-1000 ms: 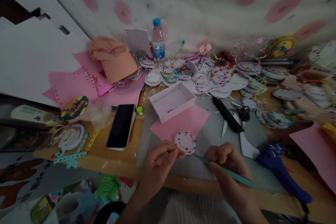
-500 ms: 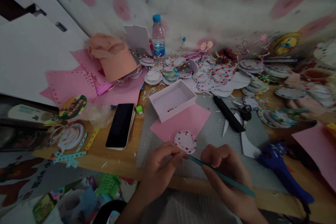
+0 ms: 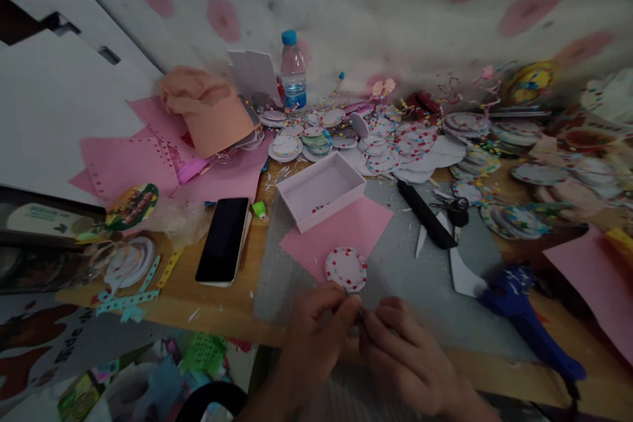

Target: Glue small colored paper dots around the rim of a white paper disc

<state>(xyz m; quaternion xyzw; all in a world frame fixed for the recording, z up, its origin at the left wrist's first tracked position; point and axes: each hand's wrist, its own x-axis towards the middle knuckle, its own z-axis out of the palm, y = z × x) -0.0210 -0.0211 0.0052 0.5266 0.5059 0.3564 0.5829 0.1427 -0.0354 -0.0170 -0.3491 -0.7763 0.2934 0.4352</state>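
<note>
My left hand is closed in a pinch just below a small white paper disc edged with red and pale blue dots. What its fingertips hold is too small and dark to make out. My right hand is closed beside it, fingers wrapped round slim teal tweezers. Only a short dark piece of the tweezers shows between the hands. The disc lies on a pink paper sheet. Behind it, a white open box contains a few tiny red bits.
On the right of the grey mat lie a black-handled cutter, keys and a blue glue gun. A phone lies left. Decorated discs and a water bottle stand along the back.
My right hand has moved left and closed in against my left hand. The tweezers, plainly visible before, are now mostly hidden by the fingers. The view has shifted slightly.
</note>
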